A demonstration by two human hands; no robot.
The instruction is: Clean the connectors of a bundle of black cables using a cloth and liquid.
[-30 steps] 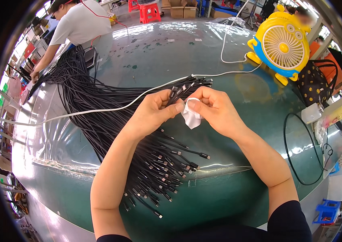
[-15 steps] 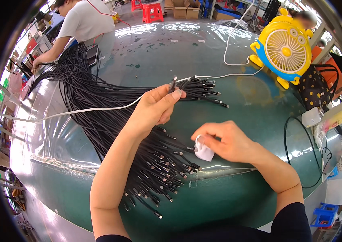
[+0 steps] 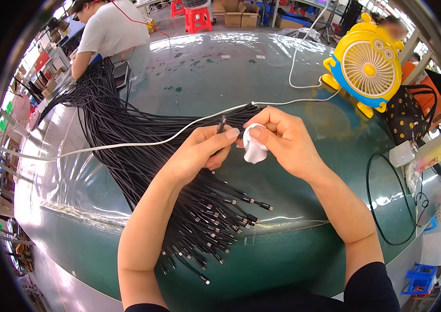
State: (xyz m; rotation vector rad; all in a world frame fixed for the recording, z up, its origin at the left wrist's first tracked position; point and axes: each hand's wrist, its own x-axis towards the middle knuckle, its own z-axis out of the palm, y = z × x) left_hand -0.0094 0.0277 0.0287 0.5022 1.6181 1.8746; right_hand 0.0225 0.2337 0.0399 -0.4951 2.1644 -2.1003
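Note:
Between the thumb and fingers of my left hand [image 3: 192, 156] is the end of a black cable [image 3: 222, 124], its tip pointing up. Close beside it on the right, my right hand [image 3: 290, 143] pinches a crumpled white cloth [image 3: 254, 150] that hangs from the fingertips. The two hands nearly meet; whether the cloth touches the cable end I cannot tell. Under my left hand and forearm lies a thick bundle of black cables [image 3: 108, 130], with many metal-tipped plugs [image 3: 207, 223] fanned out toward me. Another group of its ends is mostly hidden behind my hands.
A thin white cord [image 3: 142, 146] crosses over the bundle toward a yellow and blue fan [image 3: 368, 67] at the far right. Beside the bundle's far end lies a phone-like device [image 3: 120, 74]. At the far left sits a person [image 3: 116, 31]. A black cable loop [image 3: 370, 197] hangs at right.
My right hand has moved up and left with the white cloth, right up to my left hand. The left hand has sunk slightly. The person's forearm at far left has drawn back.

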